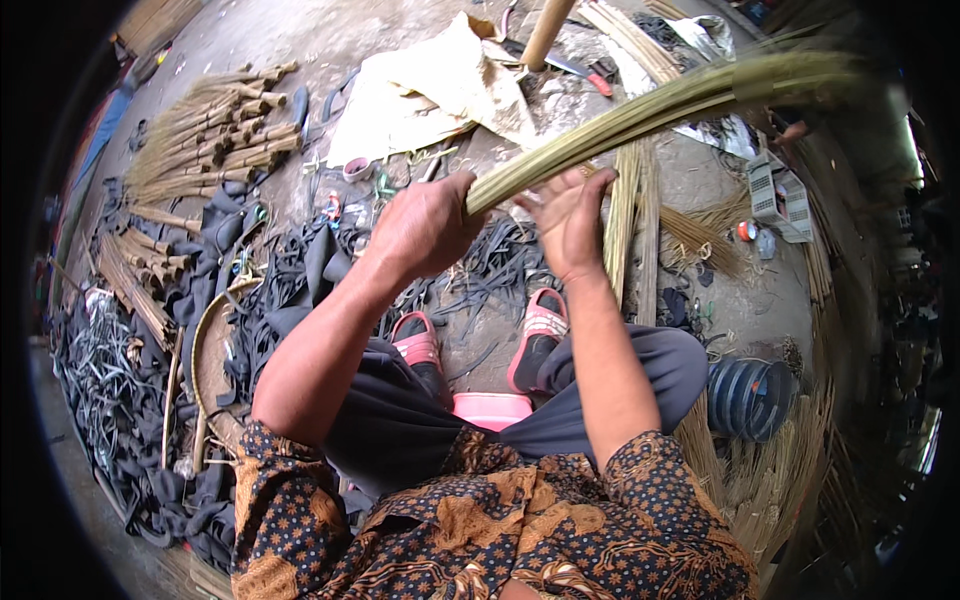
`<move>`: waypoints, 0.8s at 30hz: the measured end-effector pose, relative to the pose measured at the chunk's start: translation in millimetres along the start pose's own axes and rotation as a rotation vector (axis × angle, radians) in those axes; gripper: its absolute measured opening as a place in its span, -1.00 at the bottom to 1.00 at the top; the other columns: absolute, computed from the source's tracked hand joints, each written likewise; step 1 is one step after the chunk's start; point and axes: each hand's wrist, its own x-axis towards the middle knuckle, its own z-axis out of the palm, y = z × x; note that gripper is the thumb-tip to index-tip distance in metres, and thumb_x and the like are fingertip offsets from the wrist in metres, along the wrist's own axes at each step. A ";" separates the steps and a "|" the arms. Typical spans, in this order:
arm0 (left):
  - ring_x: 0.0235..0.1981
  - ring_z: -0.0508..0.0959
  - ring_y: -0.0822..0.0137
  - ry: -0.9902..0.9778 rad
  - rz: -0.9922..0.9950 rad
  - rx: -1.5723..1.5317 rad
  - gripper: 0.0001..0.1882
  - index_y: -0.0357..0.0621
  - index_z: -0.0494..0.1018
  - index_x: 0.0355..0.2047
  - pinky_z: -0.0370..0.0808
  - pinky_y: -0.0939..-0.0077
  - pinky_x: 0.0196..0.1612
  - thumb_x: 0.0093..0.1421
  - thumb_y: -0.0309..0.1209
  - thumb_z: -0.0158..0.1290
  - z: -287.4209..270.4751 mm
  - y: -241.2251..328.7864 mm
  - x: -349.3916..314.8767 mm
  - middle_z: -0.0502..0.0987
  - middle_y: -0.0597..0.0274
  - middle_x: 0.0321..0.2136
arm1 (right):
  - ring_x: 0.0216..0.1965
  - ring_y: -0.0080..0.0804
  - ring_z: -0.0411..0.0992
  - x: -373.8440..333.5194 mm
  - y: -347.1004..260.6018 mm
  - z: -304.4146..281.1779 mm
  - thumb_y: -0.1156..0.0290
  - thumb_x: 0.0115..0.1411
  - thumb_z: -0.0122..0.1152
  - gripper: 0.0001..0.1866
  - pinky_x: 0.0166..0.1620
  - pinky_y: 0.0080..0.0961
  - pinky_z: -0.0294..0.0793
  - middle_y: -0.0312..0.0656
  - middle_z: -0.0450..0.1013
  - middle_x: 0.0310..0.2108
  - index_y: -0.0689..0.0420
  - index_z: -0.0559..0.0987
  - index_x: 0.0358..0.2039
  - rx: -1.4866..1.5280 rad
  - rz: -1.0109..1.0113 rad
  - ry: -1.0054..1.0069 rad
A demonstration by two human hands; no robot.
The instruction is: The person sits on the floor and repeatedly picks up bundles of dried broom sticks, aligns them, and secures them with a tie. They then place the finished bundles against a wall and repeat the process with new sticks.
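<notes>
My left hand point(430, 222) is closed tight round the near end of a bundle of thin greenish sticks point(620, 122). The bundle slants up to the right, bends over, and its far tips blur near the rim. Under its lower part is my right hand point(572, 228), palm up and thumb apart; some of its fingers are partly hidden by the sticks, and it does not grip them. Below it, more straight sticks point(622, 215) lie on the ground beside a flat wooden strip point(648, 235).
Tied stick bundles point(215, 145) are heaped at the far left. Black rubber scraps point(300, 270) cover the ground left of my feet. A red-handled knife point(598, 84) lies by a wooden post point(546, 35) and pale sack point(420, 90). At right are a grey basket point(792, 205) and dark ribbed cylinder point(735, 400).
</notes>
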 end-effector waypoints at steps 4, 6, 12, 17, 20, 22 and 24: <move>-0.29 0.64 -0.22 0.057 -0.044 -0.151 -0.70 -0.15 0.50 -0.13 0.52 -0.05 -0.24 0.25 -0.24 0.23 -22.3 -10.1 4.2 0.63 -0.17 -0.41 | -0.45 -0.52 0.54 10.4 51.6 -85.0 -0.03 0.41 0.16 -0.50 -0.45 -0.61 0.48 -0.22 0.58 -0.31 0.17 0.50 0.04 -0.562 0.327 0.416; -0.30 0.63 -0.23 0.072 -0.059 -0.202 -0.70 -0.14 0.51 -0.09 0.51 -0.02 -0.24 0.25 -0.27 0.24 -29.9 -13.9 7.5 0.62 -0.16 -0.42 | -0.54 -0.52 0.50 0.9 98.3 -130.7 0.10 0.41 0.15 -0.64 -0.57 -0.57 0.39 -0.24 0.58 -0.35 0.18 0.52 -0.07 -0.649 0.555 0.541; -0.50 0.54 0.21 0.097 -0.143 -0.161 -0.69 -0.20 0.53 -0.11 0.49 0.29 -0.31 0.27 -0.27 0.28 -42.3 -26.3 9.8 0.57 0.02 -0.51 | -0.65 -0.22 0.53 -56.9 228.4 -227.3 0.00 0.26 0.23 -0.52 -0.44 -0.27 0.56 -0.06 0.59 -0.60 0.24 0.70 -0.41 -1.080 1.024 0.713; -0.37 0.62 -0.22 0.109 -0.207 -0.234 -0.72 -0.20 0.50 -0.22 0.53 0.17 -0.34 0.21 -0.31 0.31 -36.9 -34.3 15.4 0.60 -0.14 -0.47 | -0.14 -0.07 0.65 -65.9 273.9 -245.4 -0.01 0.16 0.40 -0.53 0.02 -0.26 0.57 0.05 0.67 -0.25 0.20 0.74 -0.21 -1.222 1.083 0.722; -0.37 0.62 -0.22 0.110 -0.243 -0.228 -0.73 -0.19 0.50 -0.24 0.53 0.18 -0.34 0.22 -0.31 0.31 -35.1 -36.3 18.4 0.60 -0.12 -0.48 | -0.06 -0.10 0.63 -60.2 278.8 -240.8 0.05 0.13 0.45 -0.55 0.08 -0.27 0.54 0.03 0.67 -0.18 0.19 0.73 -0.17 -1.129 1.030 0.792; -0.35 0.62 -0.23 0.088 -0.229 -0.209 -0.73 -0.20 0.48 -0.22 0.52 0.13 -0.33 0.23 -0.31 0.29 -34.5 -39.0 19.7 0.60 -0.14 -0.47 | -0.08 -0.14 0.62 -55.4 274.8 -233.1 0.08 0.11 0.49 -0.56 0.07 -0.28 0.54 -0.01 0.67 -0.19 0.18 0.72 -0.18 -0.998 0.975 0.911; -0.34 0.62 -0.23 0.082 -0.226 -0.167 -0.72 -0.21 0.48 -0.21 0.52 0.09 -0.33 0.23 -0.31 0.28 -33.9 -42.8 19.2 0.60 -0.16 -0.47 | -0.34 -0.32 0.58 -50.6 263.1 -221.1 0.23 0.21 0.41 -0.71 -0.19 -0.37 0.52 -0.11 0.63 -0.38 0.17 0.61 -0.22 -0.886 0.693 0.818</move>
